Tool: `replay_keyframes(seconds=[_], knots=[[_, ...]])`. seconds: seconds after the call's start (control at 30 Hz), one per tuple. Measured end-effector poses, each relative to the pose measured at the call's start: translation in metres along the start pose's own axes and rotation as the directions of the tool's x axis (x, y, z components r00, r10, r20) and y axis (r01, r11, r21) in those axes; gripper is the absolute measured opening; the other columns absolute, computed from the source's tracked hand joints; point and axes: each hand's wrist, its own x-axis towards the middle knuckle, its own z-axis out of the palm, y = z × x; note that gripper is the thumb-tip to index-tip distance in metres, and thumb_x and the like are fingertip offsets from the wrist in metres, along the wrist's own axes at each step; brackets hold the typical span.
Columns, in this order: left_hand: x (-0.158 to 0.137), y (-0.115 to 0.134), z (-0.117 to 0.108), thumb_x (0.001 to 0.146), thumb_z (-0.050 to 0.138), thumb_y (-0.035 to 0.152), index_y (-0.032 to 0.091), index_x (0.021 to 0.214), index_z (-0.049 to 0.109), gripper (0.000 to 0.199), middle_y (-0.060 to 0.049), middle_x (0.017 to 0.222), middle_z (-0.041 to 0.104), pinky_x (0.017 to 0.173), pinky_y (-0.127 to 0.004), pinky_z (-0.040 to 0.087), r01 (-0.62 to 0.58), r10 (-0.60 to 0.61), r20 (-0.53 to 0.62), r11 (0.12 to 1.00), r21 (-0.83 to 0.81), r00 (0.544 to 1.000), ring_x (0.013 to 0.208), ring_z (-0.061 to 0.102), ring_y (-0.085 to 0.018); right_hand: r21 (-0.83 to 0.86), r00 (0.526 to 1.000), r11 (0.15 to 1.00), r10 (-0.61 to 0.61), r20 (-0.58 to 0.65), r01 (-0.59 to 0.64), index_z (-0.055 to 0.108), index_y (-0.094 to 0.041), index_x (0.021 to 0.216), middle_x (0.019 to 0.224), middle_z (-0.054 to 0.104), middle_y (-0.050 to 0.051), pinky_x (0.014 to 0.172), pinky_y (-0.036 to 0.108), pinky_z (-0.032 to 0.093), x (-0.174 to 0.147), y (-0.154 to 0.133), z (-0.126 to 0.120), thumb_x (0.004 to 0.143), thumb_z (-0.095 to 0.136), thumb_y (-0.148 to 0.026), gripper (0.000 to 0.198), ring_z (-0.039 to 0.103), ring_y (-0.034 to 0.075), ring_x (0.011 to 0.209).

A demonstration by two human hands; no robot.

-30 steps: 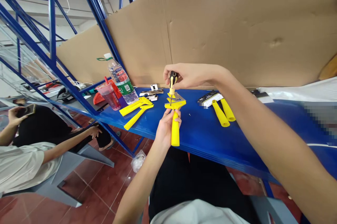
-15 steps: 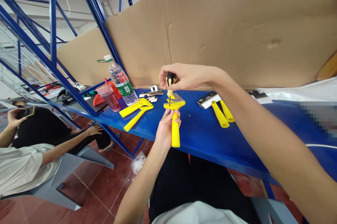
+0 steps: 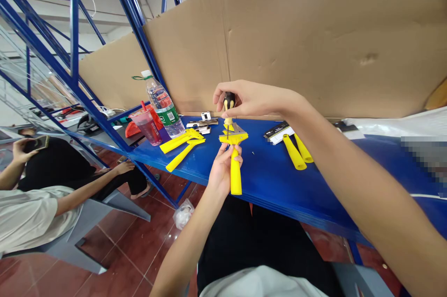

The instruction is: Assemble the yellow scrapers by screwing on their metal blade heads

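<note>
My left hand (image 3: 222,166) is closed around the neck of a yellow scraper (image 3: 236,178), whose handle points toward me and whose wide head faces away. From above, my right hand (image 3: 240,97) grips a screwdriver (image 3: 228,101) with a black and cream handle. Its shaft stands upright, with the tip down at the left part of the scraper head. Whether the tip sits in a screw is too small to tell. Left of my hands lie more yellow scraper handles (image 3: 179,157), and another pair of yellow handles (image 3: 294,151) lies to the right.
Metal blade pieces (image 3: 202,123) lie at the back of the blue table (image 3: 272,185). A water bottle (image 3: 164,108) and a pink cup (image 3: 148,127) stand left, by the blue rack post. A black-and-white packet (image 3: 278,132) lies right. A seated person (image 3: 38,208) holds a phone at far left.
The view has shifted slightly, so the scene sits a little further right. Both hands keep their holds on the scraper and screwdriver. The seated person's lower hand has moved slightly.
</note>
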Motion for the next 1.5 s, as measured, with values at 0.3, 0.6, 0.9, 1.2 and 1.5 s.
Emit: replay_keyframes(seconds=[0.3, 0.6, 0.9, 1.2, 1.5], knots=[[0.002, 0.002, -0.003, 0.099, 0.062, -0.002, 0.022, 0.116, 0.061, 0.030, -0.010, 0.128, 0.069, 0.062, -0.015, 0.051, 0.027, -0.027, -0.002, 0.998, -0.058, 1.000, 0.090, 0.074, -0.011, 0.026, 0.998, 0.999, 0.020, 0.056, -0.022, 0.063, -0.024, 0.110, 0.108, 0.074, 0.008, 0.075, 0.037, 0.050, 0.000, -0.010, 0.003, 0.086, 0.081, -0.030, 0.030, 0.064, 0.024, 0.091], [0.002, 0.001, -0.003, 0.098, 0.063, -0.002, 0.023, 0.114, 0.059, 0.029, -0.011, 0.129, 0.069, 0.061, -0.016, 0.051, 0.036, -0.037, -0.017, 0.998, -0.052, 0.999, 0.090, 0.074, -0.012, -0.067, 0.999, 0.997, 0.047, 0.000, -0.047, 0.059, -0.025, 0.104, 0.094, 0.068, 0.004, 0.068, 0.036, 0.043, 0.004, 0.004, 0.006, 0.088, 0.083, -0.040, 0.033, 0.057, 0.022, 0.082], [0.005, 0.003, -0.005, 0.101, 0.060, -0.002, 0.022, 0.116, 0.061, 0.029, -0.011, 0.131, 0.069, 0.062, -0.015, 0.051, 0.019, -0.019, 0.006, 0.999, -0.047, 1.000, 0.090, 0.074, -0.011, -0.068, 1.000, 0.998, 0.012, -0.014, -0.013, 0.057, -0.025, 0.106, 0.101, 0.069, 0.005, 0.075, 0.036, 0.044, 0.003, -0.001, 0.003, 0.089, 0.080, -0.033, 0.030, 0.059, 0.024, 0.091], [0.004, 0.002, -0.004, 0.100, 0.061, -0.002, 0.022, 0.117, 0.061, 0.029, -0.012, 0.136, 0.068, 0.063, -0.015, 0.051, 0.021, -0.022, -0.007, 0.999, -0.050, 1.000, 0.090, 0.073, -0.011, -0.005, 0.998, 0.998, 0.061, -0.010, -0.061, 0.058, -0.025, 0.108, 0.096, 0.071, 0.004, 0.071, 0.036, 0.045, -0.001, 0.011, 0.001, 0.085, 0.084, -0.033, 0.036, 0.061, 0.023, 0.084], [0.003, 0.002, -0.002, 0.102, 0.059, -0.002, 0.022, 0.118, 0.060, 0.029, -0.013, 0.133, 0.069, 0.062, -0.015, 0.051, 0.026, -0.027, -0.014, 0.998, -0.061, 1.000, 0.089, 0.073, -0.011, -0.029, 0.998, 0.998, 0.059, -0.017, -0.059, 0.057, -0.024, 0.106, 0.095, 0.065, 0.004, 0.069, 0.036, 0.042, 0.002, 0.005, 0.006, 0.086, 0.084, -0.032, 0.035, 0.056, 0.022, 0.083]])
